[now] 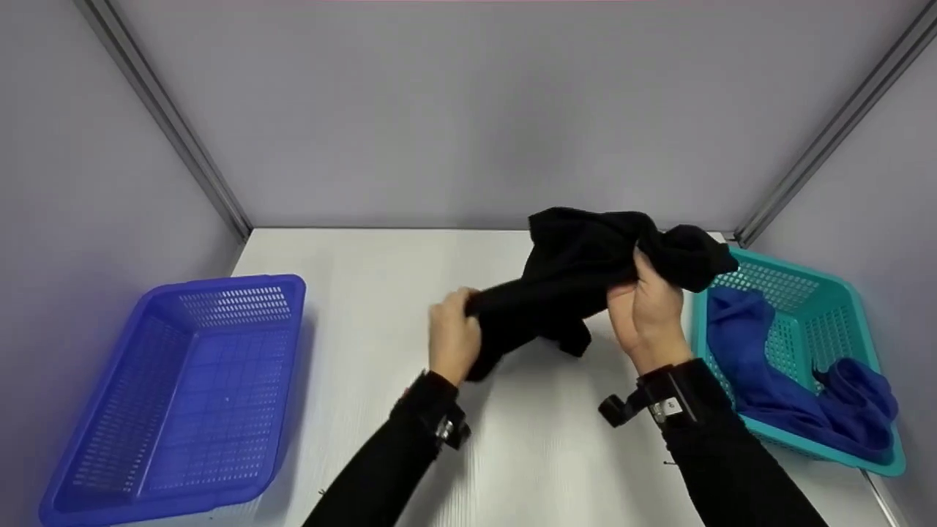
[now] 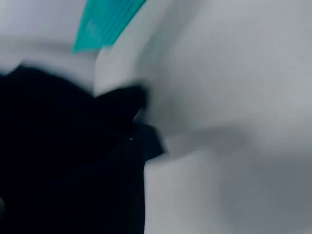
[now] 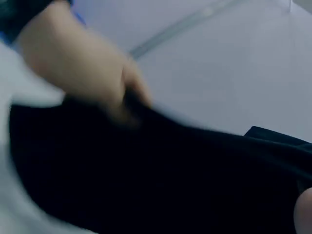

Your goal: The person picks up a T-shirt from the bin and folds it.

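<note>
Black cloth (image 1: pixel 571 274) is stretched between a person's two hands, raised over the middle of the white table (image 1: pixel 366 278). The left hand (image 1: pixel 454 337) grips its left end, fingers curled round the edge. The right hand (image 1: pixel 648 315) holds it farther right, thumb against the fabric, fingers partly hidden by it. Bunched folds run past that hand to the far left corner of the teal basket (image 1: pixel 831 322), and a small flap hangs between the hands. Black sleeves (image 1: pixel 373 476) cover both arms, and a dark device is strapped at each wrist. Inside the teal basket, on the right, lies a blue cloth (image 1: pixel 761 377), heaped against the near right rim. On the left stands a blue basket (image 1: pixel 208 402) with slotted walls. Grey panels (image 1: pixel 410 110) rise at the far side, left and right.
</note>
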The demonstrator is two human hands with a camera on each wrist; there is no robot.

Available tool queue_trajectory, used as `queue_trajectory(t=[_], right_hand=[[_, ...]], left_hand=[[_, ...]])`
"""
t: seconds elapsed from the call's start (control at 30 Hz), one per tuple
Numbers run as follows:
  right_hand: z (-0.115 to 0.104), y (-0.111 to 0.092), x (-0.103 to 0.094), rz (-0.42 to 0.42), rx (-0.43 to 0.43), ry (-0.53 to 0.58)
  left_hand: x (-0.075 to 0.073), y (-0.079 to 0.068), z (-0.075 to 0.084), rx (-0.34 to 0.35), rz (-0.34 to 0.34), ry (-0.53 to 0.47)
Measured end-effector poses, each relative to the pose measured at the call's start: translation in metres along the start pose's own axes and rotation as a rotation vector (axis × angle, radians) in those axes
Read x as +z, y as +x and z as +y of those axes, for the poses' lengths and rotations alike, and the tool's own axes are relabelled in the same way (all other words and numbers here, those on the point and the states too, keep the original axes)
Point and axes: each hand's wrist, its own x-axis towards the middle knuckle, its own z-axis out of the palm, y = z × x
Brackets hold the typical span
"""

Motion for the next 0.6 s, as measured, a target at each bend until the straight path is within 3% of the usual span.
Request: queue_trajectory(t=[0.1, 0.23, 0.33, 0.4, 0.5, 0.6], right_hand=[[-0.016, 0.011, -0.015, -0.004, 0.051, -0.048], [-0.039, 0.023, -0.029, -0.035, 0.133, -0.159], [-0.055, 0.031, -0.03, -0.086, 0.125, -0.12], [-0.062, 0.036, -0.027, -0.172, 0.094, -0.044], [-0.068, 0.041, -0.021, -0.354, 0.064, 0.084], [-0.068, 0.04, -0.03, -0.478, 0.084, 0.17]], left_hand=[[-0.031, 0.034, 0.002, -0.027, 0.066, 0.065], [-0.066, 0.07, 0.007, -0.15, 0.077, 0.017], [-0.086, 0.087, 0.01, -0.221, 0.078, 0.006], [-0.095, 0.094, 0.011, -0.226, 0.088, 0.001], [-0.102, 0.099, 0.014, -0.219, 0.108, -0.147], [-0.103, 0.099, 0.008, -0.22, 0.11, -0.466]])
